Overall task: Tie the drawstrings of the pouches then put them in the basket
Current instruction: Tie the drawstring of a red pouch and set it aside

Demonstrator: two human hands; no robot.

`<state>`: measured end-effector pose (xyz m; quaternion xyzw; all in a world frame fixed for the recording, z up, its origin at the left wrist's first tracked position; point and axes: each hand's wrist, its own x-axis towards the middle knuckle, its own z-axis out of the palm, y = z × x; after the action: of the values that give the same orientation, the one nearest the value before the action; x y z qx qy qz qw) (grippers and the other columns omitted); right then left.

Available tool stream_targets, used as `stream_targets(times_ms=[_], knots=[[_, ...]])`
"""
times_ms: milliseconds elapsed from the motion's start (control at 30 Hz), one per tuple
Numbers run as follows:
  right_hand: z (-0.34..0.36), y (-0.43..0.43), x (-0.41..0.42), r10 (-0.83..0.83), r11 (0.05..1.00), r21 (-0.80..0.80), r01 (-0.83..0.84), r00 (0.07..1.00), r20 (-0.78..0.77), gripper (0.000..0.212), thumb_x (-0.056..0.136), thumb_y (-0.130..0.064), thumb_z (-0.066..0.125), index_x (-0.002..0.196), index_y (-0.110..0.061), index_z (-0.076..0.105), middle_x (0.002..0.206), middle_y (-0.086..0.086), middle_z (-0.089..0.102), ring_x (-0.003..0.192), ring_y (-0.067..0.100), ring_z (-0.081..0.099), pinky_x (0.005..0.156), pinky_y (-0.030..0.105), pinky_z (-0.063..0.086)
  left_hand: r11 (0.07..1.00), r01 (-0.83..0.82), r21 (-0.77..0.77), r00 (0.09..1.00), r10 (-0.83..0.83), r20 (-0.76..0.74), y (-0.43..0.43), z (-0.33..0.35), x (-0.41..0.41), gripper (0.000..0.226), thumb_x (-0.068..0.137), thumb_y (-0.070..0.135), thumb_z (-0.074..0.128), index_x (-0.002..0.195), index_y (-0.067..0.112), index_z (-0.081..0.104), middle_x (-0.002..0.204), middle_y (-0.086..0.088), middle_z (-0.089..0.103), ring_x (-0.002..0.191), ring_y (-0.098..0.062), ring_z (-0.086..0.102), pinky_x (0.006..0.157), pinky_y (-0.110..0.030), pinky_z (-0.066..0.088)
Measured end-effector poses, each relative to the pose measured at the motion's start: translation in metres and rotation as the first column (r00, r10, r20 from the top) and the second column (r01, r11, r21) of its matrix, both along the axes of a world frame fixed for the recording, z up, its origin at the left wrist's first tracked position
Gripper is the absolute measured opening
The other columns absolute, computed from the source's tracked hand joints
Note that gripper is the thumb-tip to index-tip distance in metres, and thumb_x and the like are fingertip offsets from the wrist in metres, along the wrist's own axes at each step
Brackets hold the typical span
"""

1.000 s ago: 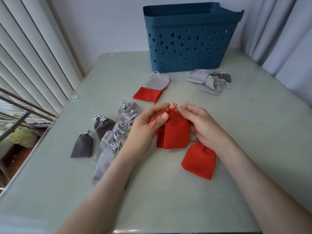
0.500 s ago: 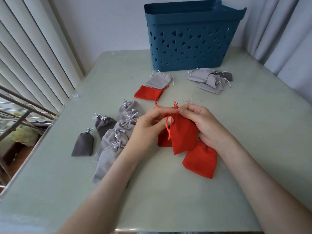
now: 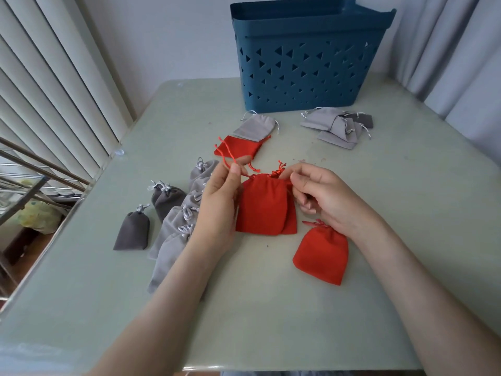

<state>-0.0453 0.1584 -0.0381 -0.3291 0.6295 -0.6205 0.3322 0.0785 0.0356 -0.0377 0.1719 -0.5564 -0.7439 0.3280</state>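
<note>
The left hand [image 3: 219,196] pinches a red drawstring [image 3: 225,160] between thumb and forefinger and holds it up and to the left, while the right hand [image 3: 325,196] pinches the gathered top corner of the red pouch [image 3: 263,204] between them, just above the table [image 3: 271,308]. Tied grey pouches [image 3: 173,229] lie in a row to the left, and another red pouch [image 3: 321,255] lies by the right wrist. The blue basket [image 3: 306,63] stands at the far edge, well apart.

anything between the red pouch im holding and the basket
A flat red pouch and a light grey pouch lie between the held red pouch and the basket; lifted over them, nothing visible blocks it.
</note>
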Motion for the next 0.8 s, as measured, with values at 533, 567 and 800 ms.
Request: stream_targets(times_ms=[533, 567, 800], knots=[[0.009, 0.009, -0.005, 0.294, 0.938, -0.198, -0.285, 0.956, 0.021, 0.025, 0.08, -0.003, 0.048, 0.103, -0.007, 0.058, 0.088, 0.003, 0.068, 0.078, 0.012, 0.058, 0.068, 0.018, 0.043, 0.941, 0.311, 0.136, 0.91, -0.336, 0.244, 0.0, 0.0, 0.003, 0.011, 0.094, 0.005, 0.044, 0.092, 0.009, 0.055, 0.058, 0.004, 0.034, 0.047, -0.005, 0.028, 0.041, -0.016, 0.025], [0.01, 0.009, -0.001, 0.353, 0.917, -0.197, -0.347, 0.936, -0.002, 0.035, 0.078, 0.0, 0.045, 0.11, -0.007, 0.056, 0.097, 0.004, 0.068, 0.087, 0.012, 0.059, 0.074, 0.017, 0.044, 0.937, 0.34, 0.076, 0.897, -0.347, 0.274, 0.001, 0.0, 0.003, 0.009, 0.084, 0.005, 0.052, 0.091, 0.011, 0.053, 0.059, 0.005, 0.036, 0.048, -0.005, 0.03, 0.043, -0.016, 0.026], [0.008, 0.002, 0.011, 0.218, 0.967, -0.097, -0.234, 0.964, -0.155, 0.028, 0.094, 0.005, 0.044, 0.101, -0.014, 0.063, 0.091, -0.001, 0.072, 0.088, 0.009, 0.062, 0.084, 0.018, 0.046, 0.914, 0.397, -0.086, 0.892, -0.362, 0.271, 0.002, -0.005, 0.002, 0.036, 0.065, 0.008, 0.049, 0.1, 0.012, 0.053, 0.074, 0.002, 0.05, 0.059, -0.006, 0.04, 0.051, -0.017, 0.032]])
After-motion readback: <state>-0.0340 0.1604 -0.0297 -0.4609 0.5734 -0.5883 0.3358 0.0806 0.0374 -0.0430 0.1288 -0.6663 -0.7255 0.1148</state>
